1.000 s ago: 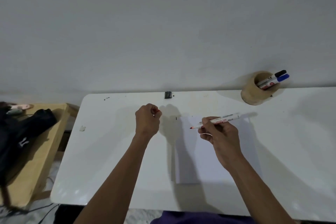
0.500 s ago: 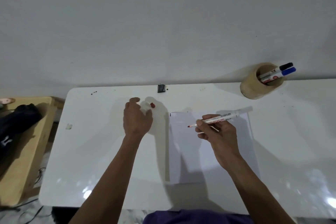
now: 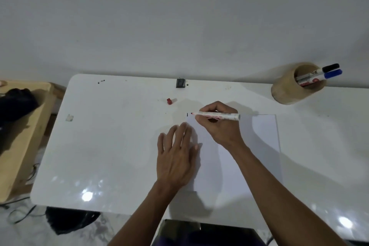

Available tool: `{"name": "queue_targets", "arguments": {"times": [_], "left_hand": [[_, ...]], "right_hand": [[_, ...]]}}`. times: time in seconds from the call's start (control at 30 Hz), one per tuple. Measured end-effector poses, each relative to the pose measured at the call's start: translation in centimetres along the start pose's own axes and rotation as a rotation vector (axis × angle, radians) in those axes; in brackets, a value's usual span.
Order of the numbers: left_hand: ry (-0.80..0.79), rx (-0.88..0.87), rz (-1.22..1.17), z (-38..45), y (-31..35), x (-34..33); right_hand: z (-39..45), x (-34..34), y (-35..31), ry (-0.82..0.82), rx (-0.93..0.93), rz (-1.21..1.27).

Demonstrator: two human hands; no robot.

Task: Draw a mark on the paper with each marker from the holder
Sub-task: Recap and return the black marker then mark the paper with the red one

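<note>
Red marker (image 3: 216,115) lying almost level in the right hand (image 3: 218,124), fingers curling round the barrel and pinching it, uncapped red tip pointing left and sitting at the top left corner of the paper (image 3: 259,146), just beside a short black mark (image 3: 187,114) there; whether the tip is touching the sheet cannot be told. Left hand (image 3: 176,154) lying flat, fingers straight and slightly spread, pressing down on the left edge of the paper, holding nothing. Paper lying flat on the white table (image 3: 111,146), near its middle. Red cap (image 3: 169,101) resting on the table beyond the left hand, apart from the paper. Round wooden holder (image 3: 287,90) standing at the far right of the table, well apart from the hands, holding a black marker (image 3: 330,67) and a blue marker (image 3: 332,74), both leaning right. Small dark block (image 3: 180,83) sitting at the table's far edge. Wooden bench (image 3: 24,126) standing left of the table, bearing a black cloth (image 3: 16,104).
</note>
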State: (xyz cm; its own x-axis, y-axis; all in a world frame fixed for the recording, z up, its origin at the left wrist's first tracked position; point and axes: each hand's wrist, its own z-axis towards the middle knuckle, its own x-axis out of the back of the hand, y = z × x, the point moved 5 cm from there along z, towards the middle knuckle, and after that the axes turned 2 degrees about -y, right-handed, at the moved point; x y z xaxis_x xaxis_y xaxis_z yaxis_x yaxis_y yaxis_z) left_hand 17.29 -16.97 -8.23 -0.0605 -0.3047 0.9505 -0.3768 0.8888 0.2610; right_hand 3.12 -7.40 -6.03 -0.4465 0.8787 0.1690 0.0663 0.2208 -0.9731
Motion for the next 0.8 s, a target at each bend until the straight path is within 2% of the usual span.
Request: {"name": "queue_targets", "arguments": {"times": [0.17, 0.37, 0.6, 0.8], "left_hand": [[0.054, 0.000, -0.021, -0.4, -0.1, -0.6], [0.083, 0.010, -0.009, -0.4, -0.1, -0.8], [0.042, 0.042, 0.036, -0.2, -0.3, -1.3], [0.104, 0.026, 0.038, -0.3, -0.2, -1.3]], "right_hand": [[0.4, -0.3, 1.6, 0.041, 0.019, -0.096], [0.8, -0.6, 2.1, 0.070, 0.021, -0.081], [0.9, -0.8, 2.0, 0.064, 0.021, -0.100], [0.9, -0.9, 2.1, 0.073, 0.008, -0.095]]}}
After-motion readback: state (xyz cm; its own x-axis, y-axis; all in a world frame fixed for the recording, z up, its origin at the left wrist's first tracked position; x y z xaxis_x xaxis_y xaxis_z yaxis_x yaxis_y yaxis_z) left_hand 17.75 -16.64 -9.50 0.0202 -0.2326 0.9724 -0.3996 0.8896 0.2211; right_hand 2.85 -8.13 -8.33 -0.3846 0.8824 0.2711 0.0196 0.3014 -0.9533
